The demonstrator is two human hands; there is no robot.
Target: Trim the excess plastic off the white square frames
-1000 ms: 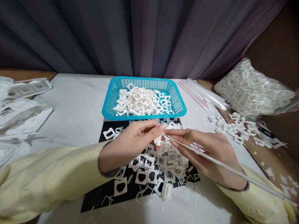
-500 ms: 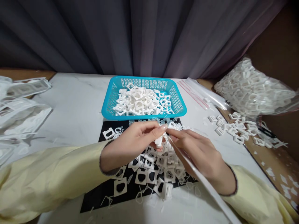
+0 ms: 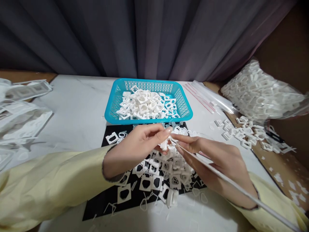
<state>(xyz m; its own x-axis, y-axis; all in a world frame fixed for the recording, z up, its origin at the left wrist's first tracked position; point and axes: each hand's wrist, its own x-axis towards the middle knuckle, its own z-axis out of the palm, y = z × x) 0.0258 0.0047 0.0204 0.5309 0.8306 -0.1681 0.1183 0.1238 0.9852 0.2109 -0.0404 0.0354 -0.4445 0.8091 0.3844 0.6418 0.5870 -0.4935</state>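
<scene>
My left hand (image 3: 137, 146) pinches a small white plastic piece (image 3: 164, 145) between thumb and fingers, just above a heap of white plastic frame pieces (image 3: 166, 170) lying on a black mat (image 3: 113, 196). My right hand (image 3: 212, 161) is closed round a long thin white rod (image 3: 231, 185). The rod's tip meets the white piece at the left fingertips, and its other end runs off toward the lower right. Both arms wear pale yellow sleeves.
A turquoise basket (image 3: 113, 106) with white pieces stands behind the mat. At the right lie a clear bag of white pieces (image 3: 260, 93), loose pieces (image 3: 243, 135) and clear zip bags (image 3: 210, 96). Plastic bags (image 3: 21, 116) lie at the left. A dark curtain hangs behind.
My right hand swung the rod: half a second ago its wrist lay closer in and the rod ran steeply down; now it has moved back right and the rod lies flatter. The left hand stayed put.
</scene>
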